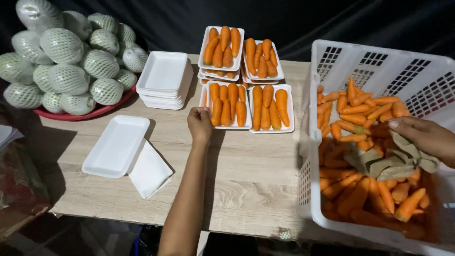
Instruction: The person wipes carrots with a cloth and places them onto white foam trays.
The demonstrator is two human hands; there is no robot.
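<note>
At the far left, a heap of round fruits in white foam netting (71,61) is piled on a red tray (76,115). Beside it, on the wooden desk (246,180), a stack of empty white foam trays (163,78) is seen. Nearer the front edge, a single empty tray (116,144) lies flat, with another white tray (149,171) partly tucked under its right side.

The left hand (200,124) is stretched forward over the desk, and its fingers (204,111) are closed on the near left corner of a filled tray of carrots (227,104). Just to the right of that tray, a second filled tray (271,108) is set touching it. Behind these two, further carrot trays (241,53) are stacked in two piles.

At the right, a white plastic crate (379,66) is stood on the desk edge, with loose carrots (365,114) heaped inside. The right hand (424,137) is held inside the crate, resting on crumpled brown paper (388,163) that lies over the carrots; whether its fingers are gripping the paper or merely lying loosely curled on it cannot be told.
</note>
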